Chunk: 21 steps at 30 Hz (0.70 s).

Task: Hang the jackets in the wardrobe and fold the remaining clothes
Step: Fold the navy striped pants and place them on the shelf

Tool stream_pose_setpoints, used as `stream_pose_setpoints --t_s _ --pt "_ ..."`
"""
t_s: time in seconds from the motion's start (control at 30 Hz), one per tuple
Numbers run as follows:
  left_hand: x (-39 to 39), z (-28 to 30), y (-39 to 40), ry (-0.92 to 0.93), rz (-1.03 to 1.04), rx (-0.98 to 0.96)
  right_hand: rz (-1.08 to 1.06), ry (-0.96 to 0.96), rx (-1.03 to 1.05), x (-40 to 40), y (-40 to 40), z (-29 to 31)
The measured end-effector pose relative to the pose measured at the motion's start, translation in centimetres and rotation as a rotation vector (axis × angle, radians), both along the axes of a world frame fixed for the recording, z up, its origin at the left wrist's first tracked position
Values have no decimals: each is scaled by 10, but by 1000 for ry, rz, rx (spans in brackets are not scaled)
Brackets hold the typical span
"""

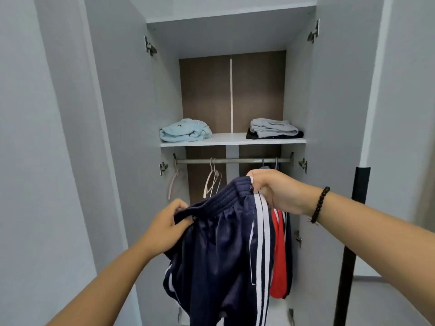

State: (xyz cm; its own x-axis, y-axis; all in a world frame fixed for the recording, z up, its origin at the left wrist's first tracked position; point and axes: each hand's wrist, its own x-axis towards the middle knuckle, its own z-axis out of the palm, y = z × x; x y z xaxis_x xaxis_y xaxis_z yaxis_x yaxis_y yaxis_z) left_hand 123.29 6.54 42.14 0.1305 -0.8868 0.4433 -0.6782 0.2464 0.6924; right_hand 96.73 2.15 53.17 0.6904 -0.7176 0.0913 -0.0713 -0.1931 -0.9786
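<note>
Both hands are holding up a pair of navy track pants (219,250) by the elastic waistband, in front of the open wardrobe (329,114). The left hand (168,228) is pinching the lower end of the waistband, fingers curled round the gathered fabric. The right hand (275,190) is gripping the other end higher up, thumb and fingers closed tight on the band just where the white side stripes begin. Between the two grips the waistband is stretching on a slant, rising toward the right hand, and the legs are hanging straight down below both hands and running out of the bottom of the view. A dark bead bracelet (320,204) is sitting on the right wrist.

Just behind and below the right hand, a red garment (279,255) is hanging from the rail (233,160); it is probably a jacket, though the pants are covering much of it. Above and behind the left hand, empty pale hangers (211,182) are dangling from the same rail. Higher still, on the shelf (233,140), a light blue folded garment (184,131) is lying over the left-hand side and a grey folded pile (273,128) over the right-hand side, well apart from each other.
</note>
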Motion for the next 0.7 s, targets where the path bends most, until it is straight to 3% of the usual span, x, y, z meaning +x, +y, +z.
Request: stream_pose_setpoints --t_s 0.07,0.2,0.27,0.33,0.5,0.53,0.6,0.7 --pt "-4 18 -9 1 9 -53 -46 84 -112 -7 3 1" --pt "-16 54 -23 -53 35 -116 -165 616 -737 -14 7 3" --pt "-24 70 -28 -78 58 -131 -201 746 -883 -15 5 -2" --pt "-36 81 -33 -77 69 -156 -167 716 -834 -17 2 -15" --pt "-61 97 -39 -164 164 -247 -153 417 -590 2 -6 -60" --pt "-60 100 -37 -235 175 -264 -217 372 -603 4 -10 -68" --pt "-51 106 -32 -591 123 -398 -305 380 -682 -1 -21 -76" --pt "-33 106 -20 -1191 -94 -593 -218 848 -877 -22 -37 -69"
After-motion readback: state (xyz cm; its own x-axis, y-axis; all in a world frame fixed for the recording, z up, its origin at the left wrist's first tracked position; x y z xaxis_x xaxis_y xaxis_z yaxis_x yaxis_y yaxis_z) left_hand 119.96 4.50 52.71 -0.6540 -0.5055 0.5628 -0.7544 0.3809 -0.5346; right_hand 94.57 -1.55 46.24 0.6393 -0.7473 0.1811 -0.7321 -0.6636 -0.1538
